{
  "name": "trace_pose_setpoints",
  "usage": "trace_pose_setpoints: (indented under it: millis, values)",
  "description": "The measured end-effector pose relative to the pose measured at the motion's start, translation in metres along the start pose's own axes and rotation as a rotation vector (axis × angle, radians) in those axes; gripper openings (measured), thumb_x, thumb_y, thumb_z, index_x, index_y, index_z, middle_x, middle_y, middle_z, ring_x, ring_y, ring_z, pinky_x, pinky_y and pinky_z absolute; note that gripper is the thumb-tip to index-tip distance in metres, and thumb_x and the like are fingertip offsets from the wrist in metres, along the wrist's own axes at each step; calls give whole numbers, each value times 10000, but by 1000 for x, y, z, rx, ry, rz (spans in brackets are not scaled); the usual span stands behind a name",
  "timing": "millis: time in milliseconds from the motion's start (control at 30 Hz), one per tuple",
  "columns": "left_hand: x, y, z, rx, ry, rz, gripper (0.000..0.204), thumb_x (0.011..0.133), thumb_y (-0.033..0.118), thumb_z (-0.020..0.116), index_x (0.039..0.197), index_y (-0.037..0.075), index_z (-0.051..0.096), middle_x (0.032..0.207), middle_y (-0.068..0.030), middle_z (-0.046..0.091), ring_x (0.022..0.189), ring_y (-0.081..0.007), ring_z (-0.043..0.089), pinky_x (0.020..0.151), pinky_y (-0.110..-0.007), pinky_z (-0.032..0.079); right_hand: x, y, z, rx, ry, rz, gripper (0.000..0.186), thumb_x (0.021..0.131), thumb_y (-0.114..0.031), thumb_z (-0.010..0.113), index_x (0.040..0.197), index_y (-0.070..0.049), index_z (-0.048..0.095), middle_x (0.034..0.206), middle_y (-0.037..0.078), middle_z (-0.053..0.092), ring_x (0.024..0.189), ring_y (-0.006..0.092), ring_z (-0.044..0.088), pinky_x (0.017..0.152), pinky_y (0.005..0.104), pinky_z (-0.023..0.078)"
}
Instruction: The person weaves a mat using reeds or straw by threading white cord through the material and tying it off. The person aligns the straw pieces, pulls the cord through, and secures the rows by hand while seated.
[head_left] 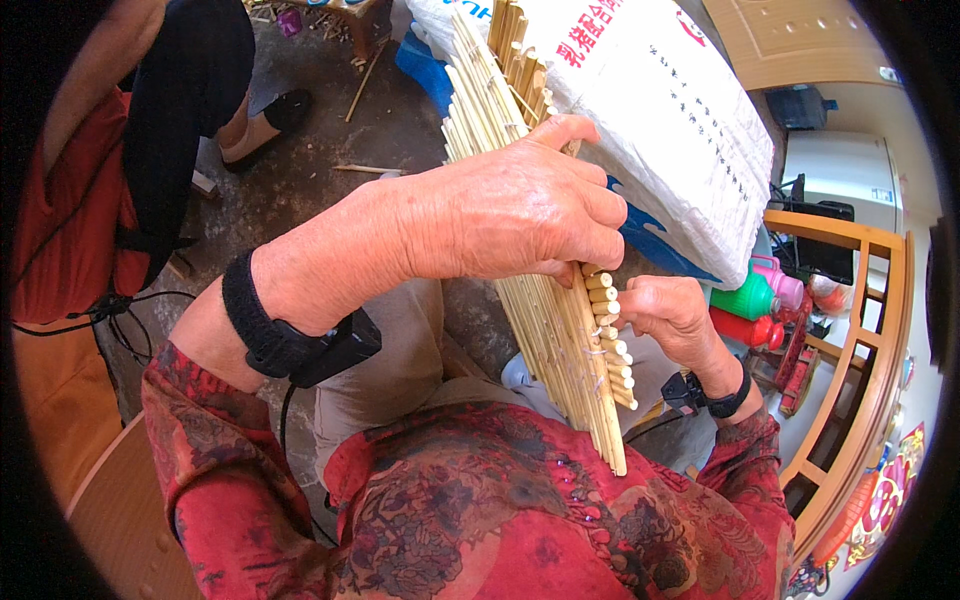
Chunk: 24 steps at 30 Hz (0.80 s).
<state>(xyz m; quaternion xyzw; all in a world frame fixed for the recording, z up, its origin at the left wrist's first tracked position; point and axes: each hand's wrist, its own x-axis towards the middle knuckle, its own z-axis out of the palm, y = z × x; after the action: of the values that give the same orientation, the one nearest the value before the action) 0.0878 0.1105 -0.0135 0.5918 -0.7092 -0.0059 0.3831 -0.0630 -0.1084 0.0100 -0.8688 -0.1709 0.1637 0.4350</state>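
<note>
A long panel of pale straw-coloured stalks (545,350) rests over my lap, crossed by a longer stick along its right side, with cut round ends showing beside it. My left hand (540,205) grips the panel from above near that right side, fingers curled over it. My right hand (665,315) is closed at the cut ends, thumb and fingertips drawn together against them; whether it also pinches a thread is too small to tell. More stalks (510,40) stand up at the far end, against a white printed sack (660,120).
Another person's leg (170,80) and shoe (262,135) are at upper left, near loose sticks (365,85) on the floor. At right are a wooden chair frame (850,330), green (742,298) and red (745,330) flasks and a white cabinet (840,160). Cables (135,320) hang at left.
</note>
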Motion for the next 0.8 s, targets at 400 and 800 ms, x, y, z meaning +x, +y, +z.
trace_pose_setpoints:
  millis: [400,800]
  values:
    - [1,-3,6,-38,18,-3,215,707,175,694,903,149,608,785,20,509,808,-165,564,1031,-501,280,1,-7,2,5,4,38,140,838,-42,619,973,-7,625,731,98,590,649,230,625,573,300,483]
    - [44,-37,23,-150,38,65,303,713,139,680,1007,139,609,932,-5,593,973,-200,573,1039,-512,256,-32,33,-5,324,262,325,128,918,-124,579,875,-6,604,708,-29,519,559,60,479,479,206,367]
